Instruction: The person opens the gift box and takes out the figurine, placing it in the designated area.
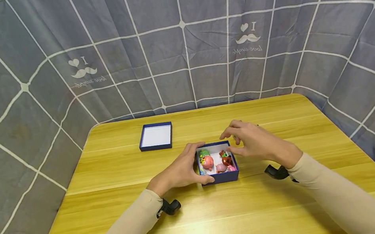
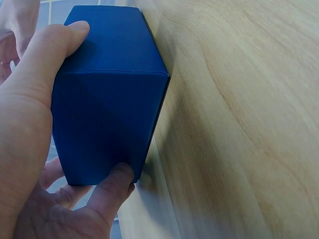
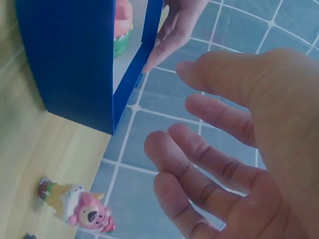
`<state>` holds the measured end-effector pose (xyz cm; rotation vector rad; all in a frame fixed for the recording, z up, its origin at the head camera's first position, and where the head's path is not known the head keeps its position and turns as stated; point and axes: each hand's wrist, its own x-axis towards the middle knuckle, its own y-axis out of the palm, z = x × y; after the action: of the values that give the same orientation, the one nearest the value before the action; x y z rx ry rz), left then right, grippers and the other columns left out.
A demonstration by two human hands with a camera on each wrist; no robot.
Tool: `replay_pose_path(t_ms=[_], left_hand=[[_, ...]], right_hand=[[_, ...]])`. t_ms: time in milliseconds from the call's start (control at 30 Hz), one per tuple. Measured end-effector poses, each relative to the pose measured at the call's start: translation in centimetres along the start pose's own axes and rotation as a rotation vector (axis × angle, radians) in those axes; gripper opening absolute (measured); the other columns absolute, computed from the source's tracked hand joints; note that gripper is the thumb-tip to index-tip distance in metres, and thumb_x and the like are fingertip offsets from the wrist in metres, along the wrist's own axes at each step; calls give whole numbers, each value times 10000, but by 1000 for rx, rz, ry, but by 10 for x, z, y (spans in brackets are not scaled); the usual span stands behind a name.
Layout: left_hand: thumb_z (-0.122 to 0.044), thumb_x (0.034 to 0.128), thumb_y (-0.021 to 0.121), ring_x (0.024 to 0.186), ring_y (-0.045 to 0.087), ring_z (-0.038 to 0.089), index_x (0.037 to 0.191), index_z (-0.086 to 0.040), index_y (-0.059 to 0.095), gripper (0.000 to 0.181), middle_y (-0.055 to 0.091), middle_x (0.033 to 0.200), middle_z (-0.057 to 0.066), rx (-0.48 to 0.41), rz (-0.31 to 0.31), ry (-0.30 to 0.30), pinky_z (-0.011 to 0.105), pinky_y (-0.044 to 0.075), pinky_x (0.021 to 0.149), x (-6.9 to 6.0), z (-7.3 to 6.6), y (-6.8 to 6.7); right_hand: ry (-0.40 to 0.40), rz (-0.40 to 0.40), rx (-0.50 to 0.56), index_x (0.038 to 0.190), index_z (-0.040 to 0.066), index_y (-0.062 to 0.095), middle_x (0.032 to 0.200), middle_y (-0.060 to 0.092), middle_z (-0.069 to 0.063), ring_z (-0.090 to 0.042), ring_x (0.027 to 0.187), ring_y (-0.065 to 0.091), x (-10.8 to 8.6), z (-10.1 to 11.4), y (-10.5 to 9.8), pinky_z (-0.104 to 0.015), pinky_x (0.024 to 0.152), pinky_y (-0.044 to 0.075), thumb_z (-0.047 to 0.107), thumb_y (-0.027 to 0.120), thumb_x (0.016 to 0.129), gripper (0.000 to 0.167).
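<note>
A dark blue open box with a white inside stands on the table and holds several small figurines, among them a pink-red round one, a green one and a brown one. My left hand grips the box from its left side, the thumb on one wall and the fingers around the others. By the box's right rim hovers my right hand, fingers loosely bent and holding nothing. A pink bear figurine stands on the table below it, mostly hidden in the head view.
A shallow blue lid with a white inside lies on the wooden table, behind and left of the box. Grey curtains with white lines stand behind the table and along both sides.
</note>
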<state>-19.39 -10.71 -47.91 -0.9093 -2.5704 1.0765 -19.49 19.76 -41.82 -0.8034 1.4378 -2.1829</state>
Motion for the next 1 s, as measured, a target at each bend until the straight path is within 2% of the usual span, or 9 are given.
replay_pose_path(t_ms=[267, 500, 767, 1000], left_hand=[[-492, 927, 995, 1389, 647, 283, 1835, -90, 268, 1231, 483, 1666, 174, 5, -5, 19, 526, 526, 1292, 1, 2, 1], [-499, 928, 994, 1370, 649, 268, 1837, -95, 266, 1233, 490, 1645, 163, 8, -7, 17, 517, 532, 1282, 1, 1, 0], [-496, 932, 990, 1406, 641, 271, 1827, -109, 275, 1209, 470, 1698, 164, 3, -7, 13, 506, 520, 1298, 1, 1, 0], [-499, 936, 987, 1432, 635, 272, 1825, -117, 280, 1199, 457, 1716, 161, -4, -5, 14, 512, 510, 1309, 0, 0, -1]], right_hand=[[-5, 18, -10, 1348, 114, 837, 1292, 777, -120, -276, 957, 769, 3, 9, 3, -393, 815, 638, 211, 915, 1030, 341], [4, 49, -24, 1367, 133, 830, 1345, 770, -86, -284, 1056, 779, 8, 15, 4, -459, 895, 671, 272, 904, 1036, 367], [-31, 121, -57, 1423, 151, 815, 1356, 768, -79, -260, 1081, 779, 14, 19, 9, -440, 906, 665, 276, 879, 1057, 392], [-34, 208, -69, 1518, 156, 778, 1464, 746, -90, -289, 1204, 790, 21, 25, 10, -503, 977, 683, 315, 888, 1059, 498]])
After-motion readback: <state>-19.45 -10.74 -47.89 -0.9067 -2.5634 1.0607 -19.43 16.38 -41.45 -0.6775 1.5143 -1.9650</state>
